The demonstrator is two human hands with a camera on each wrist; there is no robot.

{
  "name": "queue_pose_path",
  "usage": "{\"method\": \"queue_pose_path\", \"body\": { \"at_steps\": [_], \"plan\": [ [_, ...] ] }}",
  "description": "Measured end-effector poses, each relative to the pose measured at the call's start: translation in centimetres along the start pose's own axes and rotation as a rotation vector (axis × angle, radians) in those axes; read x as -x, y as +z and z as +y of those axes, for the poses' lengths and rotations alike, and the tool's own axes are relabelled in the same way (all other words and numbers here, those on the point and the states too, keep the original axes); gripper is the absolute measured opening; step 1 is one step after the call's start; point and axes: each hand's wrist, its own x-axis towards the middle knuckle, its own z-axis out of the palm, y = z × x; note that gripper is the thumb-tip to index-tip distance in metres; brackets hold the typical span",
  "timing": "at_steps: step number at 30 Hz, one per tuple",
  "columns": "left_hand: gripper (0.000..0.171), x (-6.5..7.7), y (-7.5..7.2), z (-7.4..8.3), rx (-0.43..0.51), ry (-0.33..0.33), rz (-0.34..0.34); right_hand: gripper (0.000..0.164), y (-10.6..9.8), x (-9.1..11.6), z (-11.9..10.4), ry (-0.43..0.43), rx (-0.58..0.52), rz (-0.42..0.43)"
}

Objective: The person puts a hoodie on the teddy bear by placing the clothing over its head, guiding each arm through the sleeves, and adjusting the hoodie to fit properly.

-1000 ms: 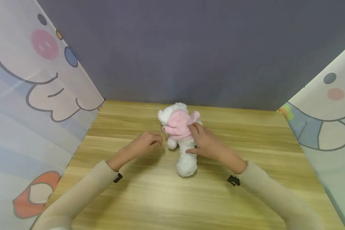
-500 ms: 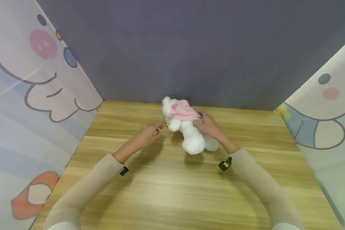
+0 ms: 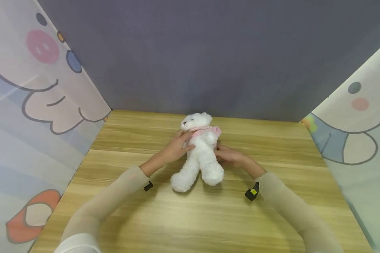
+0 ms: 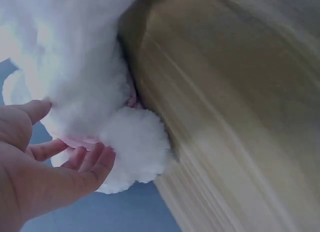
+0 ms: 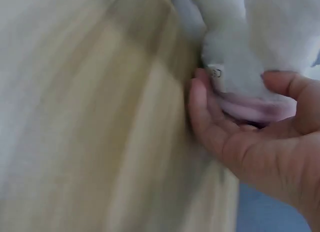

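Observation:
A white plush teddy bear (image 3: 200, 149) in a pink hooded top lies belly up, its head toward the back wall and its legs toward me. My left hand (image 3: 177, 146) holds its chest on the left, thumb on the belly and fingers by the pink cloth (image 4: 82, 141). On the bear's other side, my right hand (image 3: 230, 155) grips the flank. In the right wrist view its fingers (image 5: 200, 99) reach under the body beside a small white label (image 5: 217, 77), while the thumb lies on top.
The wooden table (image 3: 177, 225) ends at a dark grey back wall (image 3: 190, 59). Printed cartoon curtains flank it, one on the left (image 3: 25, 140) and one on the right (image 3: 354, 123). Black straps with small devices sit at both wrists.
The bear has been lifted and turned from its back side showing to belly up. My left hand has come in from beside it onto its chest; my right hand has shifted down its side.

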Motion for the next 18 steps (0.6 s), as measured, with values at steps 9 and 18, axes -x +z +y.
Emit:
{"method": "queue_pose_path", "body": {
  "at_steps": [9,18],
  "plan": [
    [0.071,-3.2,1.4,2.3,-0.107,0.072,-0.048,0.052,0.9,8.0,-9.8,-0.250,0.741,0.556],
    [0.072,-6.4,1.7,3.3,-0.142,0.086,-0.134,0.047,-1.7,7.0,-9.9,-0.289,0.980,0.312]
  ]
}}
